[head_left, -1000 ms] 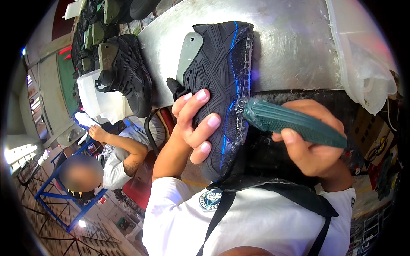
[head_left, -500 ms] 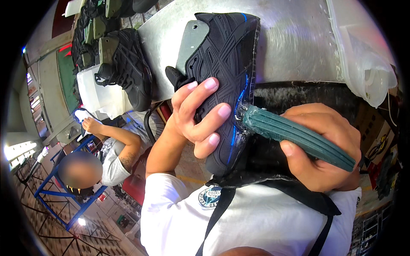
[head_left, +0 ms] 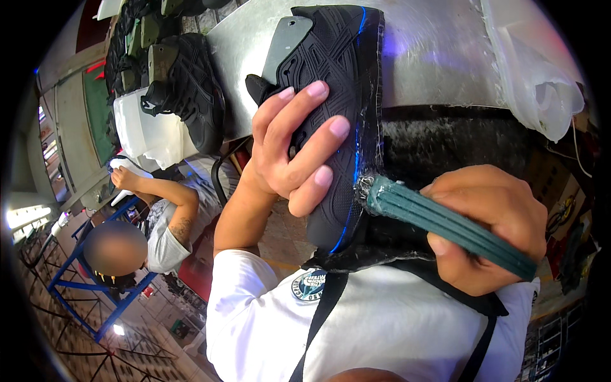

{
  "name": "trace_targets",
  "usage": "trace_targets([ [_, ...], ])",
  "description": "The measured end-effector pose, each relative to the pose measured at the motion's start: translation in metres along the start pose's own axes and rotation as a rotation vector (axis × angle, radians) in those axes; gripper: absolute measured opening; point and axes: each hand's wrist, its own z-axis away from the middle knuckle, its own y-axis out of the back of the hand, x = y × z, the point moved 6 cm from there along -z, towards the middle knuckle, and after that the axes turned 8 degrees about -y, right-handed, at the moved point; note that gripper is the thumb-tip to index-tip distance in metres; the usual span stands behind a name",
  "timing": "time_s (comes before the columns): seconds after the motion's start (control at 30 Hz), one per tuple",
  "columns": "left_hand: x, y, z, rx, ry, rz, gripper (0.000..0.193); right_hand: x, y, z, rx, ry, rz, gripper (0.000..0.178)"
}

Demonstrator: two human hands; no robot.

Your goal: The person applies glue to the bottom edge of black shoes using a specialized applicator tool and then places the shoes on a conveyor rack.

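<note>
Left hand [head_left: 289, 156] grips a black shoe [head_left: 334, 76]; right hand [head_left: 493, 226] clasps a green-handled brush [head_left: 423, 210], bristles [head_left: 364, 190] against the shoe's blue-lined side.

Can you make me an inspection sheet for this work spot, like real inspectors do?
Surface: shiny silver-grey metal tabletop, marked with scuffs.
Things in hand: black textured shoe with a blue line along its side; dark-green ridged brush-like tool, its tip at the shoe's lower edge.
Clutter: black lace-up shoe by a translucent white plastic container.
Hands: left hand grips the shoe; right hand grips the tool.
Cables: thin white cord, far right.
Surroundings: person in grey short-sleeved top, left.
</note>
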Motion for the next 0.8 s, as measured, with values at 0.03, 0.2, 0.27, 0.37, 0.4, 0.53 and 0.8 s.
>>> trace_targets([
  [0.03, 0.0, 0.001, -0.002, 0.004, 0.002, 0.002, 0.048, -0.002, 0.001, 0.003, 0.014, 0.014, 0.014, 0.024],
  [0.2, -0.003, 0.003, -0.012, -0.02, 0.039, -0.002, 0.05, -0.012, 0.001, 0.013, 0.059, 0.059, 0.062, 0.017],
  [0.27, -0.003, 0.004, -0.018, -0.033, 0.061, -0.018, 0.051, -0.015, -0.001, 0.018, 0.071, 0.08, 0.005, 0.017],
  [0.37, -0.004, 0.006, -0.026, -0.075, 0.086, -0.027, 0.05, -0.019, 0.001, 0.024, 0.032, 0.131, -0.071, 0.022],
  [0.4, -0.005, 0.007, -0.029, -0.069, 0.096, -0.025, 0.048, -0.02, 0.002, 0.024, -0.005, 0.139, -0.09, 0.022],
  [0.53, -0.01, 0.009, -0.037, -0.002, 0.161, -0.025, 0.045, -0.009, 0.009, 0.02, -0.168, -0.038, -0.332, 0.023],
  [0.8, -0.021, 0.007, -0.048, 0.051, 0.237, 0.039, 0.056, 0.001, 0.018, 0.012, -0.003, 0.119, -0.215, 0.028],
])
